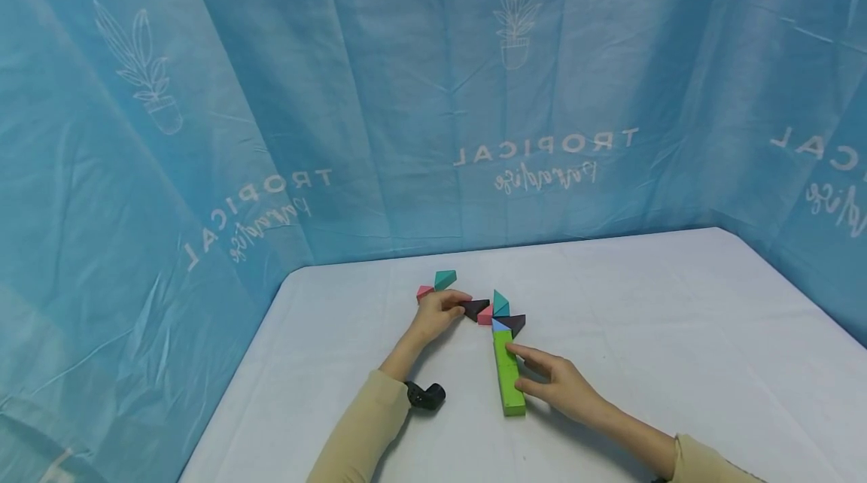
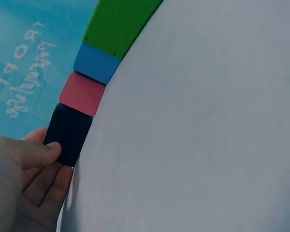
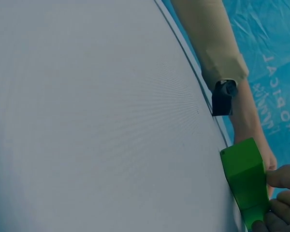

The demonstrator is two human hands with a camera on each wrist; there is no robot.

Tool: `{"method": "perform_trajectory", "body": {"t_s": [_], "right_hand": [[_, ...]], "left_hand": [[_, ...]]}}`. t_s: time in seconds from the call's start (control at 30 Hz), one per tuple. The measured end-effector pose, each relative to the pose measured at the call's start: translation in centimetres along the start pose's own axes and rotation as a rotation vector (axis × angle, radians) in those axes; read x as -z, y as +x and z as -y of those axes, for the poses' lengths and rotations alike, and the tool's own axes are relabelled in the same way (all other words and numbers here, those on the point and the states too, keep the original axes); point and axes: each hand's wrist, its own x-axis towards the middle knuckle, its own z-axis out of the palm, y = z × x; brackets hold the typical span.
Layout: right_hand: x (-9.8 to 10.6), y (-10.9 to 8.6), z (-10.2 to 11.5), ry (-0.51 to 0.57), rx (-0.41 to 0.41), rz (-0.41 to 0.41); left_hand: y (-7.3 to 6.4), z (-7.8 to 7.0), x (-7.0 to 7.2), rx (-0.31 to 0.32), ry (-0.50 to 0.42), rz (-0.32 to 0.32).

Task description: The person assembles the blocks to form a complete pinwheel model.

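Note:
In the head view my left hand (image 1: 436, 315) pinches a black triangular block (image 1: 477, 308) at its left end, thumb on its near face in the left wrist view. That block adjoins a pink block (image 1: 485, 315), beside teal triangles (image 1: 500, 304) and a blue triangle (image 1: 500, 325). A second black triangle (image 1: 512, 323) lies to the right. From the blue piece a long green bar (image 1: 509, 381) of joined blocks runs toward me. My right hand (image 1: 565, 389) rests its extended index finger and thumb against the bar's right side and top.
Past my left hand lie a teal block (image 1: 445, 279) and a pink block (image 1: 424, 291). A black wrist device (image 1: 425, 396) sits at my left sleeve. The white-covered table (image 1: 643, 302) meets a blue printed curtain (image 1: 406, 129) behind and at the sides.

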Motion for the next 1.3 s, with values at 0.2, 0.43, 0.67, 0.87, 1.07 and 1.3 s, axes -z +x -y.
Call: {"method": "perform_trajectory", "body": {"t_s": [0.2, 0.43, 0.67, 0.87, 1.07, 1.3], "right_hand": [[-0.1, -0.1, -0.1, -0.003, -0.007, 0.002], [-0.1, 0.0, -0.2, -0.011, -0.012, 0.0], [-0.1, 0.0, 0.2, -0.007, -0.001, 0.002], [-0.1, -0.1, 0.1, -0.01, -0.012, -0.003], [0.0, -0.1, -0.2, -0.024, 0.002, -0.012], [0.0, -0.1, -0.1, -0.014, -0.021, -0.013]], "left_hand": [[0.0, -0.1, -0.2, 0.01, 0.008, 0.004], [0.0, -0.3, -0.3, 0.005, 0.012, 0.009], [0.3, -0.6, 0.1, 0.021, -0.017, 0.028], [0.8, -1.2, 2.2, 0.015, -0.087, -0.025], [1.0, -1.1, 4.7, 0.05, -0.149, -0.164], [0.1, -0.1, 6.1, 0.079, -0.212, -0.245]]}}
